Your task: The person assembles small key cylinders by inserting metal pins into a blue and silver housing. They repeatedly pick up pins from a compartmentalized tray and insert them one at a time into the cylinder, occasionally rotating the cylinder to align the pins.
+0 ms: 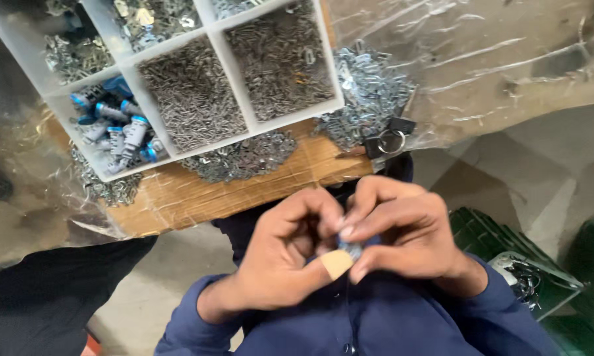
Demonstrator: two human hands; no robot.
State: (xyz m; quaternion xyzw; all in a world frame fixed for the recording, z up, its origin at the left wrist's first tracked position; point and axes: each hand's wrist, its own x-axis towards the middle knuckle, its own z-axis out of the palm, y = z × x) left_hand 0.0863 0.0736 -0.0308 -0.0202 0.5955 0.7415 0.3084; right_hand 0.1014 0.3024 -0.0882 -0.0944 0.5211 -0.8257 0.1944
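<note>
My left hand (280,254) and my right hand (402,231) meet close to my chest, fingertips pressed together around a small metal part (351,249) with a blue tint. Most of the part is hidden by the fingers. A tan plaster wraps my left thumb. Both sleeves are dark blue. Above the hands lies a white divided tray (129,61) with compartments of small grey metal pieces, and one compartment holds blue-capped silver cylinders (115,128).
The tray rests on a wooden board (198,194) covered with clear plastic film. Loose piles of metal parts (369,92) and a key ring (392,140) lie beside it. A green crate (508,254) stands at the lower right, on the concrete floor.
</note>
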